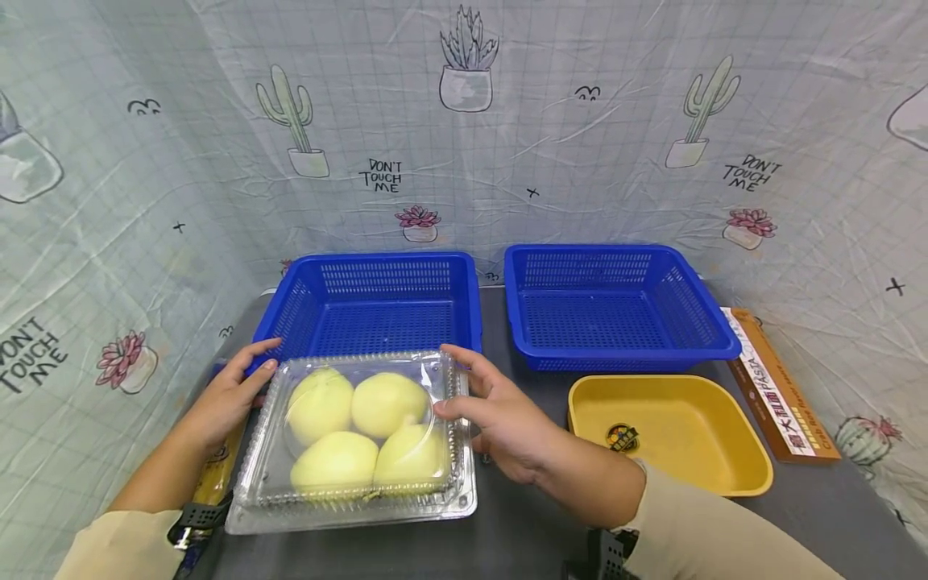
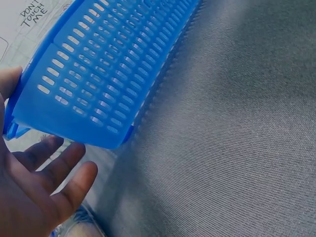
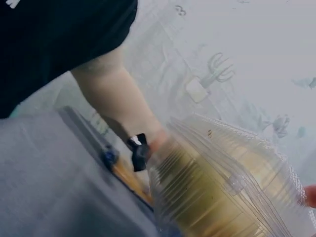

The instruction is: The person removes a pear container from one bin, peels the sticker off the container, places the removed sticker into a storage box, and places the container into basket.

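Note:
A clear plastic clamshell box [image 1: 362,435] holds several pale yellow, pear-like fruits [image 1: 336,463]. My right hand [image 1: 518,423] grips its right side, with the thumb on the lid. In the right wrist view, the box [image 3: 212,182] looks tilted and slightly blurred. Just behind it in the head view is the left blue basket [image 1: 384,322], its front edge partly covered by the box. At that basket's front left corner is my left hand [image 1: 225,403]. The left wrist view shows one digit at the rim of the basket [image 2: 94,74], the other fingers [image 2: 74,182] loosely spread below the corner.
Another blue basket [image 1: 587,322] stands back right, with a yellow tray [image 1: 696,435] before it. An orange and white pasta box [image 1: 779,387] lies at the far right. A yellow package [image 1: 212,475] is partly hidden under the left forearm. Patterned curtains [image 1: 536,145] enclose the grey table [image 1: 522,515].

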